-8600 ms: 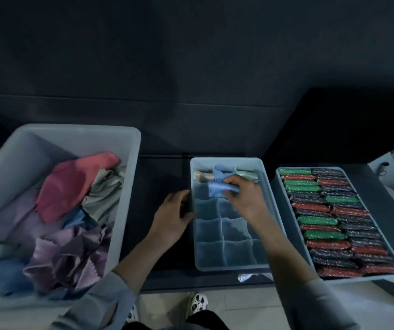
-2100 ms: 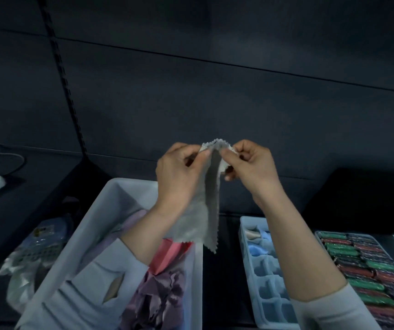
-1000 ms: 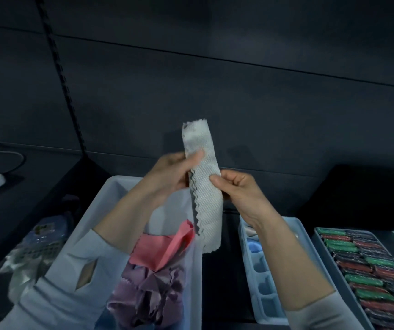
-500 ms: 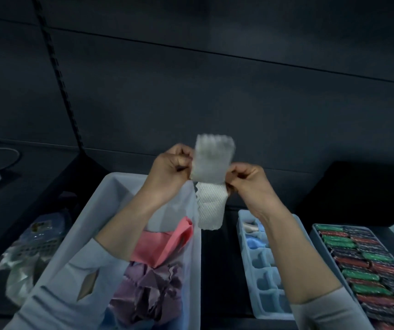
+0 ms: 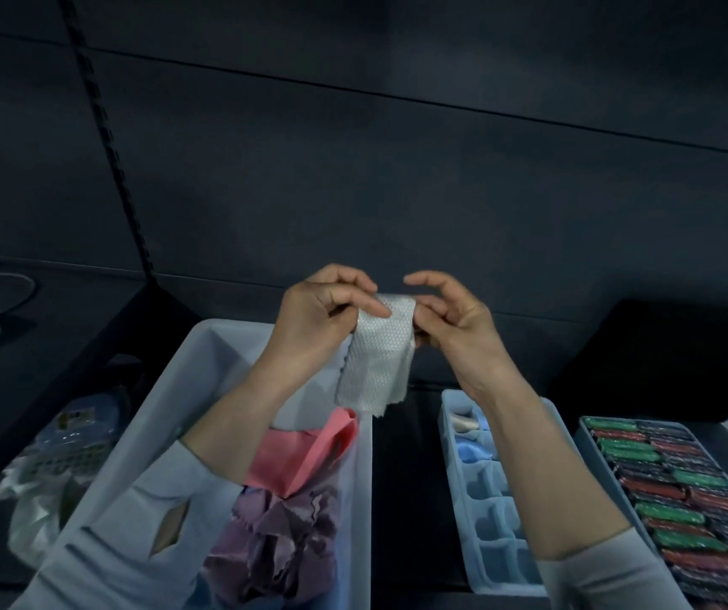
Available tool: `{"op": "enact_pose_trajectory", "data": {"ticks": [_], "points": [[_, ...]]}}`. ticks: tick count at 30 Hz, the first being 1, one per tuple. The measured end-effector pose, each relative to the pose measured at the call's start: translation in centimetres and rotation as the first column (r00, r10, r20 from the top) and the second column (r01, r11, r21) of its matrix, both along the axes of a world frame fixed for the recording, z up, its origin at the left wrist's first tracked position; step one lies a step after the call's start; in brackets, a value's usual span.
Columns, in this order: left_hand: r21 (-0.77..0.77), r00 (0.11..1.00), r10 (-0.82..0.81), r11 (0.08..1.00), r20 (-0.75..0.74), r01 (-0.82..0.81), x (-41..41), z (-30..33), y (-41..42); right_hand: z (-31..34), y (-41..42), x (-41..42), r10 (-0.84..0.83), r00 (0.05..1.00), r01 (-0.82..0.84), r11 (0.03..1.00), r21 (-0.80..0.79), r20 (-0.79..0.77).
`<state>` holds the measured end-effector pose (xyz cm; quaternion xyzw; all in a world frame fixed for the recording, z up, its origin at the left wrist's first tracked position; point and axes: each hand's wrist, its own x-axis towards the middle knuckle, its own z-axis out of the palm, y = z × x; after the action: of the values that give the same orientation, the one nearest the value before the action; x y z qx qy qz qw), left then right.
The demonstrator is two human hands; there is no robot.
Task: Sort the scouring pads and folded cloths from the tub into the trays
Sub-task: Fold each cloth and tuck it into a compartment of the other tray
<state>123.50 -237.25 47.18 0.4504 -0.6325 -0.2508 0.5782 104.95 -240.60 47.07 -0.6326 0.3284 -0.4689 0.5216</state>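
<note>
Pinching the cloth [image 5: 377,358] at frame centre with left hand [image 5: 322,319] and right hand [image 5: 450,319], fold edges square before tucking into 1 empty cell of the tray [image 5: 492,526].

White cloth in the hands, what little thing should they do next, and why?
Probably fold the white cloth once more. Both the left hand and the right hand pinch its top, and it hangs longer than a divided tray cell looks.
</note>
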Motion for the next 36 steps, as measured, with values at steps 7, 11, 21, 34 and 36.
{"op": "enact_pose_trajectory", "data": {"ticks": [7,11,21,34,36], "points": [[-0.082,0.994,0.086,0.993,0.071,-0.08,-0.3,-0.4,-0.5,-1.0,-0.6,0.4,0.019,0.992,-0.011,0.998,0.063,-0.121],[0.23,0.972,-0.125,0.958,-0.199,0.17,-0.1,-1.3,-0.4,-0.4,-1.0,0.4,-0.011,1.0,0.012,0.996,0.086,-0.013],[0.492,0.891,-0.02,0.828,-0.454,0.269,0.0,-3.2,-0.6,-0.7,-0.4,0.5,0.041,0.997,-0.044,0.998,-0.049,-0.064],[0.456,0.86,-0.034,0.837,-0.509,0.303,-0.4,-3.3,-0.3,-3.3,0.3,0.5,-0.092,0.975,0.076,0.993,-0.085,-0.201],[0.431,0.885,-0.066,0.855,-0.46,0.288,-0.9,-3.2,0.1,-3.3,0.5,0.5,-0.11,0.982,0.112,0.994,0.007,-0.154]]}}
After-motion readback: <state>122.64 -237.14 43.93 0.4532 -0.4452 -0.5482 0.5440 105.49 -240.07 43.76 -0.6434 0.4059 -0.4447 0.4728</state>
